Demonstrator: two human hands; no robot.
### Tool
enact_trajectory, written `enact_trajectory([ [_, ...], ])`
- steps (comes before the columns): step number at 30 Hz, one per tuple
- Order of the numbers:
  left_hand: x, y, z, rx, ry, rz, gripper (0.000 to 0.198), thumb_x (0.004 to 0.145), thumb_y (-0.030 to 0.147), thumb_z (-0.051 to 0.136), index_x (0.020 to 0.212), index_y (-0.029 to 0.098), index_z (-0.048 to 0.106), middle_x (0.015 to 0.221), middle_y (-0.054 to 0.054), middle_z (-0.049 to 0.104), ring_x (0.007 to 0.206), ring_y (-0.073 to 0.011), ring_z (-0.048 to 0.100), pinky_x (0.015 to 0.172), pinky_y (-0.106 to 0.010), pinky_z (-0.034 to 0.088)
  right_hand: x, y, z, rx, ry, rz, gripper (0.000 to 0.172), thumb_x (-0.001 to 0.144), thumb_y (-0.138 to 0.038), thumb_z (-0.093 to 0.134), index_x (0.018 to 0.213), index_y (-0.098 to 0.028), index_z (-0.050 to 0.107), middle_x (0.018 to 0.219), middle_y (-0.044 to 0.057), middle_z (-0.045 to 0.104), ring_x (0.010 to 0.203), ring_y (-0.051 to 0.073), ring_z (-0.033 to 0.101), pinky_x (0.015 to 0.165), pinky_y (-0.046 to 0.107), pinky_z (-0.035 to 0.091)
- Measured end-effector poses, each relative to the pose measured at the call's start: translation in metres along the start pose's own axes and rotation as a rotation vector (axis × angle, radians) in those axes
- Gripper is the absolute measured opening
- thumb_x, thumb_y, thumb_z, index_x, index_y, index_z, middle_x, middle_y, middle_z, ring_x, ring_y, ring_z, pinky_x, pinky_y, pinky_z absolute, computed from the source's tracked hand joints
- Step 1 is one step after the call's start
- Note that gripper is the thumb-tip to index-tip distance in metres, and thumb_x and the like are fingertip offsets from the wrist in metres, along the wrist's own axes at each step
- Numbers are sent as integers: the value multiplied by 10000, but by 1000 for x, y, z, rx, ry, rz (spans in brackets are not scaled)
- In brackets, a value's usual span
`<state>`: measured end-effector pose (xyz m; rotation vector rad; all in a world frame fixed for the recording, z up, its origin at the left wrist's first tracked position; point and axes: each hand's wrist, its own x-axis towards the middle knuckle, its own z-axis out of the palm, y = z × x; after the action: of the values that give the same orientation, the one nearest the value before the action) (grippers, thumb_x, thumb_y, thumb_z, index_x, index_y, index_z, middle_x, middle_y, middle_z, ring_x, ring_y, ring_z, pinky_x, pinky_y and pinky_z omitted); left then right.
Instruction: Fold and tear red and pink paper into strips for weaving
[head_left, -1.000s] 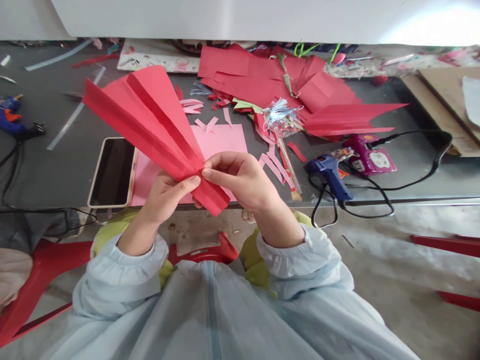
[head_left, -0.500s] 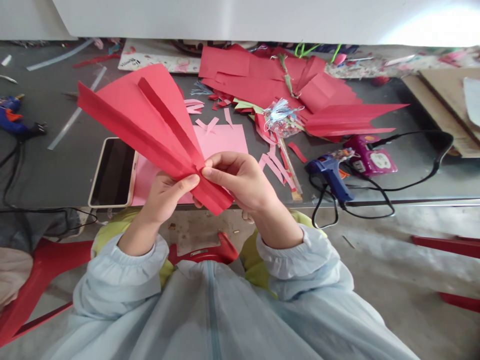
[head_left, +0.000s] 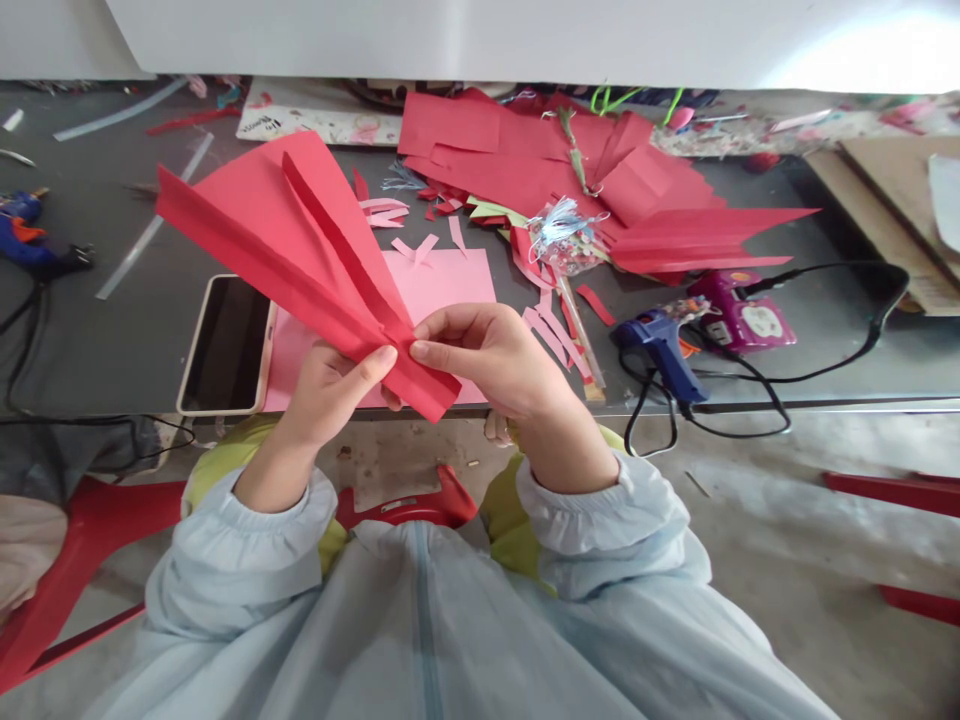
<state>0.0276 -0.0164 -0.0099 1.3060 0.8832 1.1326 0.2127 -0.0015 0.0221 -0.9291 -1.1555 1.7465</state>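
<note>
A pleated sheet of red paper fans out up and to the left above the table's front edge. My left hand pinches its narrow lower end from the left, thumb on top. From the right, my right hand pinches the same folded end, fingers curled round it. Both hands meet at the pleats near the paper's tip. Under the fan a pink sheet lies flat on the grey table.
A phone lies left of the pink sheet. A blue glue gun with a black cord and a purple gadget sit at right. Red paper pieces and pink strips litter the back. Red stools stand on the floor.
The red fan has tilted slightly, its pleats shifting left and the tip rising a little. Both hands keep their pinch in nearly the same place.
</note>
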Motion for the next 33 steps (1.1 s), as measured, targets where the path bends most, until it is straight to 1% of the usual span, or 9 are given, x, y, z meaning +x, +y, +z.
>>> enact_trajectory([
  [3,-1,2,0,-29,-71,-53,277,859,440,713,824,165,718,667,-21,720,512,-138,652,477,-234,566,1,2,0,6,-4,0,244,640,-277,901,780,-157,742,731,-10,731,670,101,672,648,229,569],
  [7,-2,2,0,-43,-87,-81,257,848,419,729,884,164,732,717,-23,738,551,-146,675,517,-245,592,2,1,2,-4,15,-1,246,606,-229,912,765,-155,739,714,-22,719,670,84,655,645,202,543],
  [10,-3,0,-2,-52,-106,-94,271,858,437,714,869,167,739,710,-30,736,593,-169,695,554,-273,613,2,0,1,-45,4,-12,241,618,-241,906,754,-152,728,712,-22,708,659,83,634,621,202,519],
  [13,-3,-1,-2,-82,-117,-91,263,865,431,707,806,177,736,679,-24,723,573,-166,684,541,-276,607,2,0,2,-38,-31,-12,266,654,-305,895,767,-151,710,724,-13,703,655,94,633,617,223,521],
  [17,-2,1,-1,-104,-110,-60,278,871,436,701,748,188,731,650,-17,712,545,-162,673,511,-272,592,2,1,6,29,-38,-33,322,670,-377,891,776,-154,684,708,-17,688,625,95,636,593,228,537],
  [23,-2,0,0,-140,-99,-28,256,886,424,689,792,192,744,655,-20,715,532,-172,671,531,-309,604,0,1,11,161,-93,12,364,664,-385,900,808,-168,645,658,-21,692,538,137,672,534,276,584],
  [28,-2,-2,0,-127,-87,7,287,890,431,681,727,200,729,625,-16,699,543,-181,673,543,-324,606,-1,0,12,176,-97,-11,349,696,-397,881,807,-166,645,642,-17,696,530,145,678,528,286,589],
  [30,-2,-1,0,-122,-72,23,289,893,430,675,723,202,727,614,-16,693,533,-179,666,530,-322,598,0,0,10,159,-97,-12,332,704,-400,875,805,-167,661,653,-12,703,553,144,681,554,292,594],
  [33,-2,0,-1,-65,-30,36,313,888,451,666,702,203,708,594,-21,678,537,-181,663,553,-327,604,1,-1,5,80,-61,-8,311,650,-355,908,783,-159,705,697,-10,713,622,109,668,617,247,578],
])
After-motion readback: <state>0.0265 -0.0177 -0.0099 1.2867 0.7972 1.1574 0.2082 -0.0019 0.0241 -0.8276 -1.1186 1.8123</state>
